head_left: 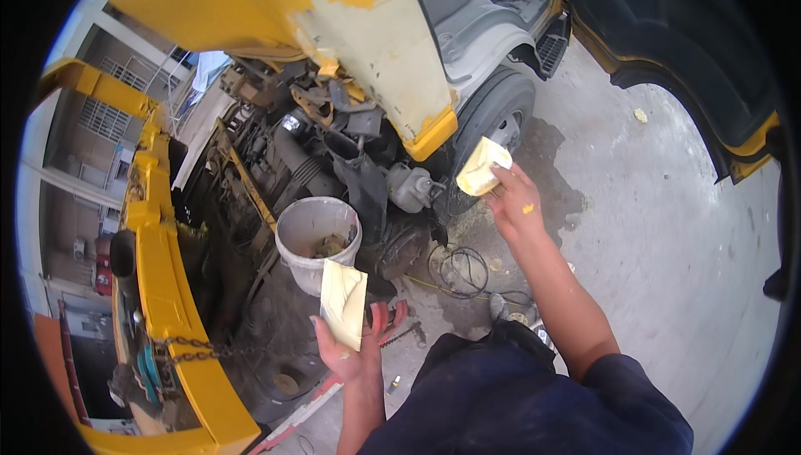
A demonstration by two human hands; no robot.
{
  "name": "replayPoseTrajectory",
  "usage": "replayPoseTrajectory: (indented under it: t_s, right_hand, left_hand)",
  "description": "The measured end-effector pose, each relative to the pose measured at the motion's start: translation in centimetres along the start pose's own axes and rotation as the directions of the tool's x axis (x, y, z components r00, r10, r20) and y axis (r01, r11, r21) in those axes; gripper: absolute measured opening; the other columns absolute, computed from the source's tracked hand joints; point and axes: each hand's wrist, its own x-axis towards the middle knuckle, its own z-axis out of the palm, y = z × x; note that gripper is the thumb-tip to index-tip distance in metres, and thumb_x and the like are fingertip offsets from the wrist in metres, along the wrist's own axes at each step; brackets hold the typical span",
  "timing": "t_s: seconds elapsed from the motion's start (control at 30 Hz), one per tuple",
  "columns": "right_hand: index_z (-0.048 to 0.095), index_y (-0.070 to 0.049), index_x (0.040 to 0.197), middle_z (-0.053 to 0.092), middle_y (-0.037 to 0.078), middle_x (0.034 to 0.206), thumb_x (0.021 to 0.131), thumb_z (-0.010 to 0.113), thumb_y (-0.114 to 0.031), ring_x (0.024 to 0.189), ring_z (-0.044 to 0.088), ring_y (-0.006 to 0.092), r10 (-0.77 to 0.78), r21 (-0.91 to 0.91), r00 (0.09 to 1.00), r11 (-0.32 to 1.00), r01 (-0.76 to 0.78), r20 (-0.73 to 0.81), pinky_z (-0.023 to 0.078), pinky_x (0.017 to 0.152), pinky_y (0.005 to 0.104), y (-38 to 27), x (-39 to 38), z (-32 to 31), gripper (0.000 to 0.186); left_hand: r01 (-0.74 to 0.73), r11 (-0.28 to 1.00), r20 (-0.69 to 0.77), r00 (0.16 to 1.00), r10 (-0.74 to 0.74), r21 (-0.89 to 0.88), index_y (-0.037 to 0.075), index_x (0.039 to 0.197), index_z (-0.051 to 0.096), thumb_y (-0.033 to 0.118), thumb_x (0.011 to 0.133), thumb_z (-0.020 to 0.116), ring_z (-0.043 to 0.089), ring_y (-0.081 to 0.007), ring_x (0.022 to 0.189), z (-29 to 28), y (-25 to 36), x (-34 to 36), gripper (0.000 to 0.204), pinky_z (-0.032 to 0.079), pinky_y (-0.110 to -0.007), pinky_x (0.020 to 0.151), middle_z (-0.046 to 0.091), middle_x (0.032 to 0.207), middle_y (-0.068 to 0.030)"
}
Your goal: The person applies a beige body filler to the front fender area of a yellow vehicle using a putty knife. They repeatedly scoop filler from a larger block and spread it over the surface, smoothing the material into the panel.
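My left hand [344,360] is closed on a flat, roughly rectangular putty spreader [343,303], smeared with pale yellow filler paste and held upright just in front of a white bucket [294,246]. Farther up, my right hand [515,202] grips a second paste-covered spreader [484,167] between thumb and fingers. A yellow smear marks the back of that hand. Beyond it is the lower corner of a yellow vehicle panel [242,0], with a broad cream filler patch [380,59] on its face. The right spreader appears apart from the panel.
An exposed engine bay [309,155] lies left of centre, with a yellow frame [179,305] and chain [188,342] beside it. A front tyre [492,117] stands beyond my right hand. The open door [684,46] hangs at upper right. A coiled cable [459,271] lies on the concrete.
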Motion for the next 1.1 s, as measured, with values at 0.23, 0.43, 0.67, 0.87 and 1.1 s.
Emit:
replayPoseTrajectory:
  t_s: [0.23,0.43,0.67,0.87,1.1]
  right_hand:
    - [0.063,0.005,0.143,0.076,0.015,0.133,0.11,0.064,-0.009,0.119,0.077,0.0253,-0.086,-0.069,0.994,0.994,0.082,-0.066,0.064,0.1,0.0402,-0.3,8.9,4.6,0.036]
    - [0.064,0.006,0.142,0.076,0.015,0.131,0.111,0.063,-0.011,0.116,0.077,0.0253,-0.105,-0.082,0.986,0.992,0.095,-0.13,0.064,0.1,0.0398,1.1,11.5,6.8,0.035]
    - [0.066,0.007,0.139,0.077,0.015,0.127,0.111,0.064,-0.012,0.111,0.077,0.0241,-0.084,-0.146,0.986,0.987,0.062,-0.147,0.064,0.097,0.0359,1.1,12.7,8.6,0.034]
    - [0.072,0.006,0.127,0.079,0.012,0.118,0.11,0.065,-0.012,0.103,0.077,0.0191,-0.076,-0.224,0.993,0.973,0.053,-0.094,0.062,0.09,0.0326,-0.3,11.8,10.7,0.026]
    - [0.075,0.004,0.122,0.079,0.01,0.114,0.109,0.07,-0.016,0.102,0.075,0.0161,-0.112,-0.265,0.993,0.959,0.098,-0.037,0.059,0.09,0.0315,-2.4,9.5,13.6,0.024]
  left_hand:
    - [-0.017,0.999,-0.081,0.997,0.014,-0.031,-0.006,0.151,0.058,0.039,0.12,0.047,0.07,-0.0308,0.132,1.9,-2.8,7.5,0.055,0.055,-0.043,0.112,0.07,0.147,-0.0171]
    - [-0.001,0.999,-0.029,1.0,0.0,-0.034,-0.006,0.156,0.052,0.039,0.12,0.046,0.064,-0.0335,0.142,-0.2,-1.8,12.2,0.058,0.05,-0.047,0.121,0.065,0.155,-0.0177]
    - [0.019,1.0,-0.069,0.997,-0.02,-0.024,-0.001,0.156,0.055,0.038,0.121,0.045,0.069,-0.0313,0.135,0.9,-1.8,15.5,0.054,0.055,-0.045,0.113,0.068,0.152,-0.0158]
    - [-0.025,1.0,-0.128,0.992,0.022,-0.019,-0.001,0.155,0.056,0.038,0.121,0.045,0.07,-0.0313,0.134,1.7,-3.1,17.1,0.053,0.058,-0.044,0.11,0.07,0.15,-0.016]
    - [-0.027,0.998,-0.154,0.988,0.018,-0.053,-0.001,0.154,0.057,0.039,0.121,0.047,0.071,-0.0307,0.133,2.8,-5.4,17.5,0.053,0.059,-0.044,0.109,0.07,0.149,-0.0165]
